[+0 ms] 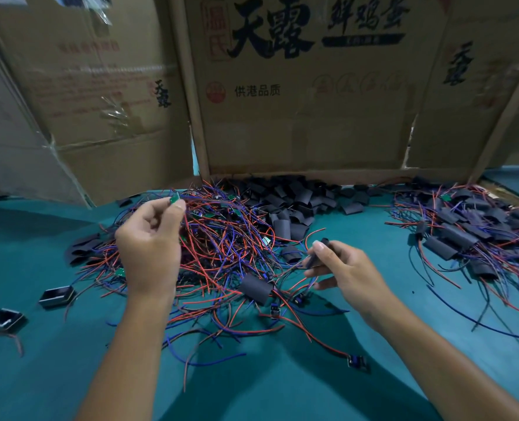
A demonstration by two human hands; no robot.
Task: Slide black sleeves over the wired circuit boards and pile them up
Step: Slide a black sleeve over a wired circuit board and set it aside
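The left hand (149,238) pinches a small green circuit board (175,199) raised over the tangle of red and blue wires (221,238). To its right and nearer, well apart, the right hand (340,268) pinches a black sleeve (319,253), long axis tilted up-right. Open teal table (358,220) lies between; the sleeved pile (465,232) waits far right.

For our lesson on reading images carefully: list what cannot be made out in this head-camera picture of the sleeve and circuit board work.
- Green board pinched by the left hand: mostly hidden by the fingertips; its parts are too small to tell.
- Black sleeve in the right hand: the thumb covers it; whether a board is inside cannot be seen.
- Pile of sleeved boards: cut off by the right edge.
- Wire tangle: the count of boards is hidden.
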